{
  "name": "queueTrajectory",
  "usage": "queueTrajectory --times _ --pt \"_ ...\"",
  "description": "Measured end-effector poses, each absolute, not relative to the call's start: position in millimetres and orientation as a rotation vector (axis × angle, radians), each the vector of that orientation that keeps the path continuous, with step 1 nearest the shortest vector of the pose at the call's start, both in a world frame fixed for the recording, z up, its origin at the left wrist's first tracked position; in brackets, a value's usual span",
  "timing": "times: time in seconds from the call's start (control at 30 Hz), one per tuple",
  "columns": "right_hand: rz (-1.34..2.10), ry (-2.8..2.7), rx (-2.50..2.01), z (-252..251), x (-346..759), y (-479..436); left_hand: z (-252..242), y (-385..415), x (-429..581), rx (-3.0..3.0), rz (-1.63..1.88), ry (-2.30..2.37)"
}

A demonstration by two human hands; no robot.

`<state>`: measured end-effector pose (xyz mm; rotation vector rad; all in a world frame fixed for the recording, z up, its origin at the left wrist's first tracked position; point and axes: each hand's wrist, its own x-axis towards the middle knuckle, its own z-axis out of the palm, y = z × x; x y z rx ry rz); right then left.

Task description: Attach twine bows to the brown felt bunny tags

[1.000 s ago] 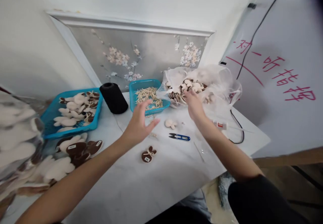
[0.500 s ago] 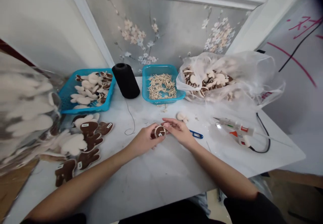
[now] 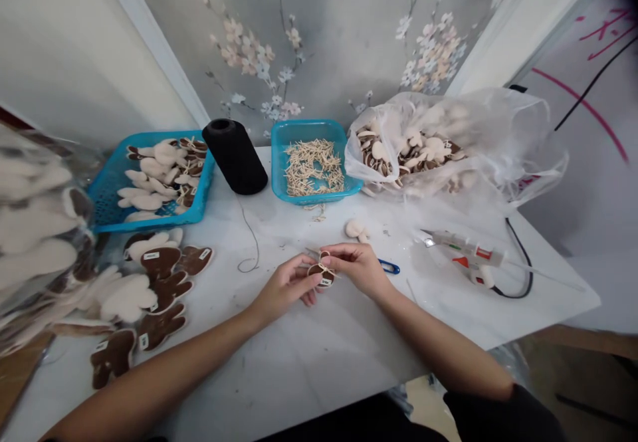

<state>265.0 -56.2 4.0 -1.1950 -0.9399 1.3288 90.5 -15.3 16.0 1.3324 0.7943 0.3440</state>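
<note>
A small brown, cream-edged fabric piece with a white label and a cream string bow sits between my hands above the middle of the table. Its outline resembles the rabbit-shaped pieces around it. My left hand is closed on its left side, thumb across the front. At the top, near the bow, the thumb and fingers of my right hand pinch it. Just beyond my right hand lies a cream plush piece. A blue-handled tool is partly covered by that hand.
Left are brown label-bearing pieces, a plastic bag of plush pieces and a blue basket. Behind stand a black thread cone and a blue tray of small cream bows. A filled clear bag and glue gun lie right.
The view has shifted slightly. The fabric piece has turned, so its label and bow now face me more fully. Both hands still hold it.
</note>
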Motion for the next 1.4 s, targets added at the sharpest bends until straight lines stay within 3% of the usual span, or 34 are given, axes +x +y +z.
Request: queueTrajectory --times 0.33,1.1,1.4 --pt "1.385 -0.841 -1.119 5.6 265.3 -57.6 15.0 -24.1 92.4 1.234 0.529 0.890" --pt "1.466 -0.851 -1.095 4.1 259.6 -65.9 11.2 -25.7 88.3 1.347 0.323 0.799" --pt "1.432 -0.988 -1.216 13.5 269.9 -65.8 24.3 -18.2 88.5 1.336 0.521 0.789"
